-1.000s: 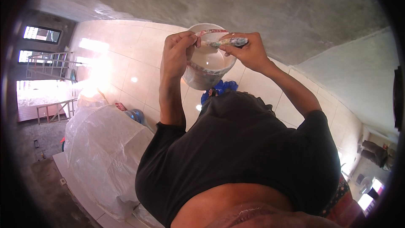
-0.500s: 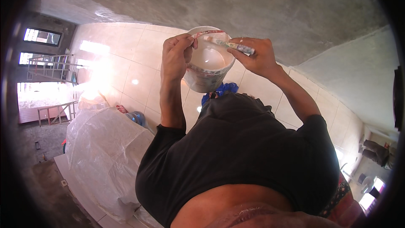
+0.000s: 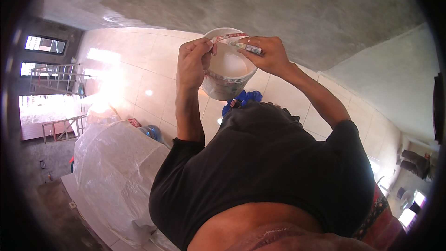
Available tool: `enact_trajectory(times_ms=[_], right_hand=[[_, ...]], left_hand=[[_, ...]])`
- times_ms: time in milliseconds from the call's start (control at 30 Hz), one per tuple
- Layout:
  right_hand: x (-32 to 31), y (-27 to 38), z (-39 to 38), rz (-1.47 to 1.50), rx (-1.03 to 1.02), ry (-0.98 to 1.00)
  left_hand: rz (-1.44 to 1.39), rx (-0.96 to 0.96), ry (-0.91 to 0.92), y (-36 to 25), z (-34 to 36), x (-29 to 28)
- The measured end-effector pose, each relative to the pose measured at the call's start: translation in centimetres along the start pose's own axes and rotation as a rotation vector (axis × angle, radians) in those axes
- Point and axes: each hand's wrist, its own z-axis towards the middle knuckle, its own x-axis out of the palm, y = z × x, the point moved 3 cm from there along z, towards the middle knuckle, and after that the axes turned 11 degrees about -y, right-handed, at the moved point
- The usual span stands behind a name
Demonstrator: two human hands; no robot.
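Held up in front of me is a whitish bucket [image 3: 226, 88] with pale, cream-coloured paint [image 3: 231, 65] inside. A red-and-white strip, apparently the bucket's handle [image 3: 232, 36], runs across its far side. My left hand [image 3: 193, 62] is closed on that handle at the bucket's left rim. Over the right rim, my right hand [image 3: 272, 56] grips a paint-smeared paintbrush [image 3: 250, 48], its head pointing left into the bucket. The bristles are hard to make out.
A grey, partly coated wall [image 3: 260, 9] rises just beyond the bucket. Clear plastic sheeting [image 3: 121, 167] covers something at the left, with a blue water bottle [image 3: 151, 132] beside it. Blue plastic [image 3: 248, 97] lies below the bucket. Metal scaffolding [image 3: 58, 76] stands at far left.
My right hand has moved left with the paintbrush, further over the bucket. My left hand and the bucket have hardly moved.
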Motion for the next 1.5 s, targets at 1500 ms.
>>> enact_trajectory(times_ms=[1500], right_hand=[[-41.7,0.9,-1.8,-0.262,-0.048,-1.325]], left_hand=[[-0.111,0.138,-0.234,3.3,0.6,3.7]])
